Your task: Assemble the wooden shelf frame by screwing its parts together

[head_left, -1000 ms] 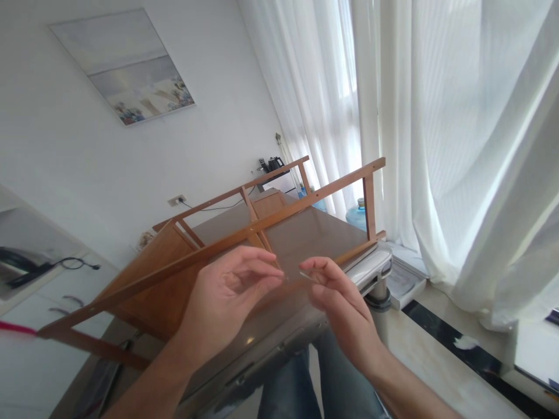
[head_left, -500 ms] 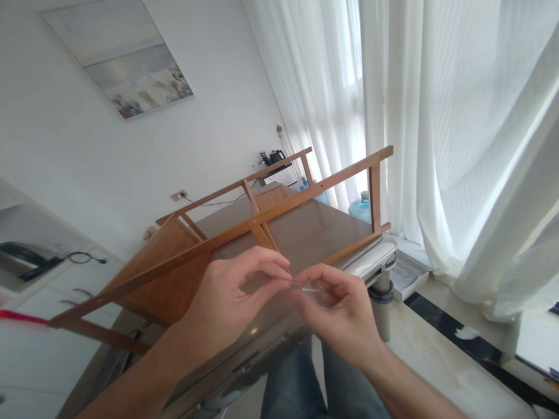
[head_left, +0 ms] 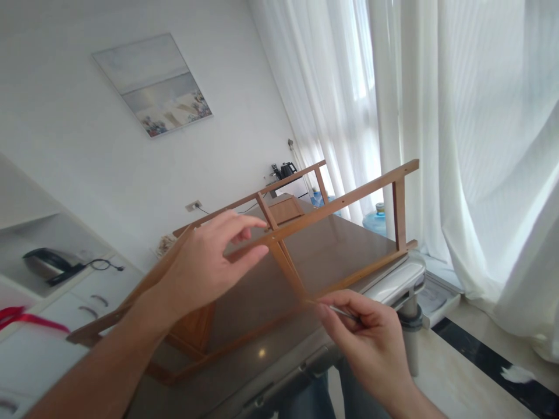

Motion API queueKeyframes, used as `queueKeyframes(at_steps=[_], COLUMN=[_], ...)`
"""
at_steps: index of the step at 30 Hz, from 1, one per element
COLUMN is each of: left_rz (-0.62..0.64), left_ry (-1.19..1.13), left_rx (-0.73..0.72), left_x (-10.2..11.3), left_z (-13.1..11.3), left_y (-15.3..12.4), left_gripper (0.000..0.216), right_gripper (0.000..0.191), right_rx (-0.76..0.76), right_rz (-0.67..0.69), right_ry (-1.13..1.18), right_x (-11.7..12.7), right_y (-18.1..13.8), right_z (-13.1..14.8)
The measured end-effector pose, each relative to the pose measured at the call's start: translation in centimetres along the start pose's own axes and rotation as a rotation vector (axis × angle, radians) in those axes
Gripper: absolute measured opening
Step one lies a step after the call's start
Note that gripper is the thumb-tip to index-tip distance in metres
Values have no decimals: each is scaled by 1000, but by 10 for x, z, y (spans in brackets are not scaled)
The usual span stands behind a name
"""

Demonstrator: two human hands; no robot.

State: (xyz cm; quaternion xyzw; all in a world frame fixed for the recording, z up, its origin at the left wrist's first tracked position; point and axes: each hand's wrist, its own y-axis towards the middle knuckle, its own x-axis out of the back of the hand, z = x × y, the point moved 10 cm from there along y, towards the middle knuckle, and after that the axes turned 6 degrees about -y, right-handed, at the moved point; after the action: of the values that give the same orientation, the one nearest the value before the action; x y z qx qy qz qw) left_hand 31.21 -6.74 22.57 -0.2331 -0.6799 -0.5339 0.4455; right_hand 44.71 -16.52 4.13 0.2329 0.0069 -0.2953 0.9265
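A wooden frame [head_left: 349, 201] with long rails and crosspieces stands on the brown glossy table [head_left: 336, 250]. My left hand [head_left: 203, 262] is at its upper near rail, beside the joint with the middle crosspiece. The thumb and forefinger are apart, and I see nothing held between them. Lower and to the right, my right hand [head_left: 371, 340] pinches a thin metal rod [head_left: 343, 312] between thumb and fingers. Part of that rod is hidden in the palm, so its exact kind does not show. The hand hovers over the table's near edge.
Blue water bottles [head_left: 375, 220] stand beyond the table, by white curtains [head_left: 463, 145]. A black kettle [head_left: 48, 262] sits on a shelf at left, above white drawers [head_left: 70, 302]. Red ribbon [head_left: 35, 317] lies nearby. A metal table leg [head_left: 410, 331] stands at right.
My hands, earlier together at the thin rod, have parted. The left has moved up and left to the rail with fingers apart; the right keeps the rod. The view has shifted.
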Motion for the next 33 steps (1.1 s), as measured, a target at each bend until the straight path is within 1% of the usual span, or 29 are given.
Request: queueKeyframes(at_steps=[2, 4, 6, 7, 9, 11, 15, 19, 27, 30, 33], left_rz=[147, 300, 393, 409, 407, 375, 338, 302, 254, 250, 251], left_ry=[56, 23, -72, -131, -257, -370, -514, -531, -542, -546, -563], left_rx=[-4, 10, 26, 35, 51, 79, 111, 123, 164, 167, 183], left_x=[-11, -28, -43, -47, -53, -55, -56, -53, -52, -51, -52], left_z=[18, 32, 37, 38, 37, 38, 41, 45, 55, 56, 57], left_y=[20, 33, 39, 41, 42, 41, 36, 34, 32, 32, 30], left_gripper=[52, 61, 60, 56, 48, 42, 42, 42, 39, 39, 42], right_gripper=[26, 27, 26, 26, 26, 26, 22, 18, 19, 18, 16], right_rx=[-6, -21, -36, -38, -35, -22, -13, -9, 5, 28, 81], right_rz=[-1, 7, 11, 8, -1, -7, 8, 19, 17, 11, 9], right_ry=[-2, 4, 14, 18, 17, 11, 7, 4, -19, -12, -48], right_x=[-2, -6, -7, -7, -6, -4, -4, -5, -6, -9, -13], right_y=[0, -1, -2, -2, -2, 0, 3, 6, 7, 13, 23], right_z=[0, -2, -4, -5, -5, -4, 0, 4, 7, 14, 27])
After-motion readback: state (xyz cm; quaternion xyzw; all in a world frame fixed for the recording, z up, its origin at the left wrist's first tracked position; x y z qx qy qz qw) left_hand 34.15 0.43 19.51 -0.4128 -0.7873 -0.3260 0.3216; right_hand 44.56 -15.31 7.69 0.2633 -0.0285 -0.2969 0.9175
